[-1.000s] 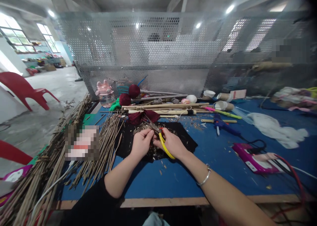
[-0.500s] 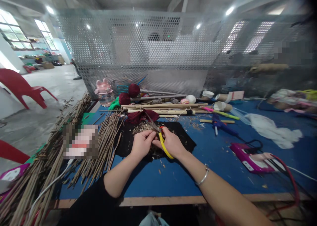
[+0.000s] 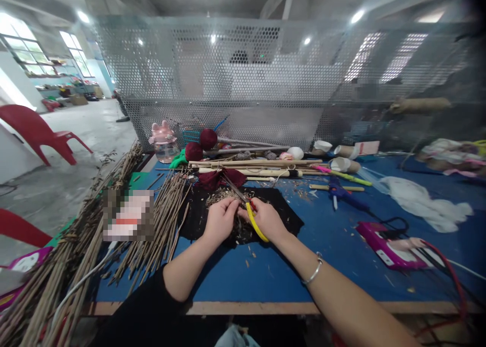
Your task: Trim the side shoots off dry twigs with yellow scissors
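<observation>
My right hand (image 3: 266, 219) is closed round a pair of scissors (image 3: 255, 224) with a yellow handle, the blades pointing away and to the left. Close beside it, my left hand (image 3: 222, 218) is closed with thumb and fingertips pinched together; whatever sits in the pinch is too small to name. Both hands are above a black cloth (image 3: 281, 210) strewn with dry plant scraps (image 3: 218, 195). A dark red cloth (image 3: 243, 177) lies just beyond the scissor tips. Left of the black cloth, a spread of thin dry twigs (image 3: 159, 230) rests on the blue table.
A larger twig bundle (image 3: 72, 266) runs along the left edge. Long sticks (image 3: 261, 163) and dark red balls (image 3: 208, 139) lie at the back. To the right are a blue glue gun (image 3: 343, 195), a white plastic bag (image 3: 421, 200) and a magenta power strip (image 3: 391, 248) with cables.
The whole view has shifted slightly, so things appear a little further right. My right hand still holds the scissors, and a small gap shows between the hands.
</observation>
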Demonstrator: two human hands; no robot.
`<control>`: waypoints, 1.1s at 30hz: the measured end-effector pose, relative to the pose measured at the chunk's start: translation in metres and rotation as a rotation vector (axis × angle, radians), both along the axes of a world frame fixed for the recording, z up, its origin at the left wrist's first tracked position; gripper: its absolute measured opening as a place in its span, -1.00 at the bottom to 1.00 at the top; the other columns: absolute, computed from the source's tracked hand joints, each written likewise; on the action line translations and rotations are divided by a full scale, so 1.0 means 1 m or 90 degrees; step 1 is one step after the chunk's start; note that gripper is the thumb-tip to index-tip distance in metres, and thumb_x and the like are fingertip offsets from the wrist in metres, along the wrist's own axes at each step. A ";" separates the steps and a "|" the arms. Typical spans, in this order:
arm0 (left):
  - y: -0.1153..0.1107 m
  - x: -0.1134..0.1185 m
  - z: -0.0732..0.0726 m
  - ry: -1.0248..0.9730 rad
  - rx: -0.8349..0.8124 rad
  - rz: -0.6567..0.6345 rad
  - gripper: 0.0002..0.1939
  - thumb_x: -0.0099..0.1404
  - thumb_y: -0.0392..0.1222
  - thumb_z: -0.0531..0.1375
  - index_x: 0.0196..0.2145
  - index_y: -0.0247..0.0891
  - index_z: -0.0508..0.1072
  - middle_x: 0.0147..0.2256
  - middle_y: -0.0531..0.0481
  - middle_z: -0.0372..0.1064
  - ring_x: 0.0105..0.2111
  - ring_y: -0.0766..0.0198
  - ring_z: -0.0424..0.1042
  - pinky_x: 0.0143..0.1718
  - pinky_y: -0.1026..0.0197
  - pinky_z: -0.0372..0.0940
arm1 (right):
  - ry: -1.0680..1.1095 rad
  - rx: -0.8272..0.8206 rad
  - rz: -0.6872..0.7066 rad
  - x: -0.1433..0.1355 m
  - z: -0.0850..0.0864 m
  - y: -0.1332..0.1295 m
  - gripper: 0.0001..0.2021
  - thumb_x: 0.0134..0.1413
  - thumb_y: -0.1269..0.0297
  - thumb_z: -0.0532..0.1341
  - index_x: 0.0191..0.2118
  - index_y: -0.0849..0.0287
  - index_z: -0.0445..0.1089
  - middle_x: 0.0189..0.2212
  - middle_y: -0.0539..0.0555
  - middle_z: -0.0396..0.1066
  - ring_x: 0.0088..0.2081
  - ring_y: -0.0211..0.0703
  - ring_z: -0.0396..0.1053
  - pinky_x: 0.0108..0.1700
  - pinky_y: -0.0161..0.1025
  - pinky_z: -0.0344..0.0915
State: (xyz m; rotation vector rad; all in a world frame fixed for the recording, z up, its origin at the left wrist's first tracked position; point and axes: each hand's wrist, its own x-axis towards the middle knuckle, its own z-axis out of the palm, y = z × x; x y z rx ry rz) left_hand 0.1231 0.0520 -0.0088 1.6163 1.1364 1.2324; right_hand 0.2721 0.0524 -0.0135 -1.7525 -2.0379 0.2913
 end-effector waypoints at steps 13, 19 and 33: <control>0.002 0.002 -0.005 -0.039 -0.111 -0.036 -0.70 0.21 -0.05 0.01 -0.46 -0.31 0.39 -0.57 0.06 0.32 -0.67 0.43 0.19 -0.66 0.38 0.09 | 0.000 0.004 0.040 0.002 0.002 -0.003 -0.59 -0.13 -0.03 0.20 -0.23 0.15 0.20 -0.41 0.04 0.35 -0.38 -0.18 0.31 -0.42 -0.35 0.04; 0.004 0.000 -0.007 -0.010 -0.080 -0.017 -0.71 0.22 -0.07 0.01 -0.50 -0.30 0.38 -0.60 0.08 0.29 -0.65 0.42 0.18 -0.62 0.38 0.10 | 0.028 -0.035 0.030 0.001 0.004 -0.004 -0.69 -0.07 -0.03 0.15 -0.38 0.13 0.24 -0.51 -0.01 0.33 -0.52 -0.28 0.23 -0.50 -0.37 -0.05; 0.002 0.004 -0.006 -0.087 -0.142 -0.014 -0.75 0.11 -0.09 0.13 -0.36 -0.32 0.46 -0.58 0.02 0.37 -0.60 0.36 0.32 -0.61 0.36 0.18 | 0.059 0.007 -0.022 0.001 0.004 -0.001 -0.66 -0.02 -0.07 0.06 -0.49 0.13 0.19 -0.60 -0.01 0.28 -0.55 -0.25 0.20 -0.49 -0.36 0.02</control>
